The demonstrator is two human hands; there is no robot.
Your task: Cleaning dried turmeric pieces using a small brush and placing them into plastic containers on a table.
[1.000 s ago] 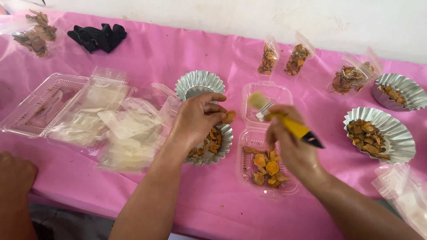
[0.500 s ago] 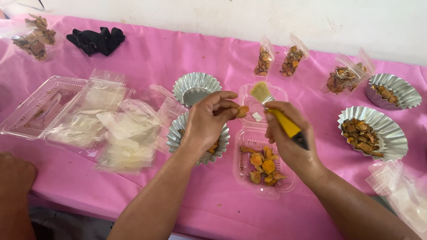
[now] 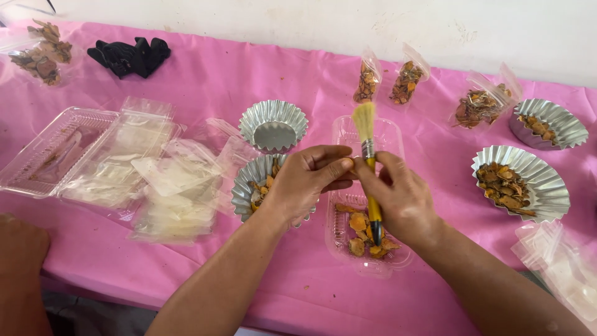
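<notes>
Matt pink cloth table cover [image 3: 217, 87]; shiny fluted silver foil cups [image 3: 273, 126]; glossy clear plastic clamshell tray [image 3: 367, 249]; yellow-handled brush [image 3: 368, 168], soft pale bristles, held by right hand [image 3: 401, 202].

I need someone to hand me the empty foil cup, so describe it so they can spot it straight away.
On the pink tablecloth, look just beyond the left hand. Two fluted foil cups sit there: the empty foil cup is the farther one, showing its bare shiny bottom, while the nearer foil cup holds orange dried pieces.

View: single head camera, worn by the person
Facing: downward and forward over the pink counter [image 3: 205, 81]
Nearness: close, both forearms fill the foreground
</notes>
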